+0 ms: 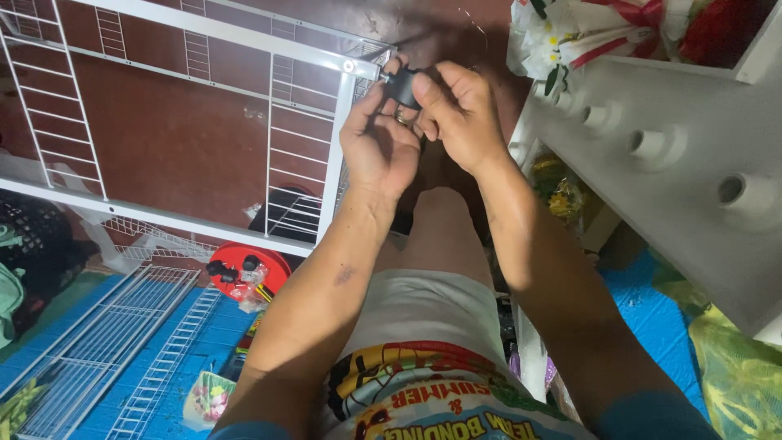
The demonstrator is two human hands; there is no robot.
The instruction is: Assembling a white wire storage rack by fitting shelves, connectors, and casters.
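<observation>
At the corner of the white wire frame [326, 122], where a top rail meets an upright post, both hands raised together and closed around one small black caster wheel [402, 86]. Left hand [376, 145] curled just below and beside the wheel, thumb and fingertips bent in toward it, seemingly steadying it near the rail's end. Right hand [460, 114] wrapped over the wheel from the other side, thumb laid across its dark body, fingers tucked behind; hard to tell how much of the grip is pinch and how much only bracing. Wheel itself pressed up against the bolt-marked end of the rail, touching or nearly touching the frame, half hidden by fingers. As a judgement: fitting of this wheel under way but not finished, since still held in both hands rather than standing free on the frame. More of the same work likely left, judging by the red round lid [251, 267] on the blue floor mat [106, 358] below, well apart from the hands, with a few more black wheels lying on it beside a small clear bag. Loose white wire shelves [98, 342] flat on the mat, not yet joined to anything. White board with round holes [676, 171] off to the right, untouched.
</observation>
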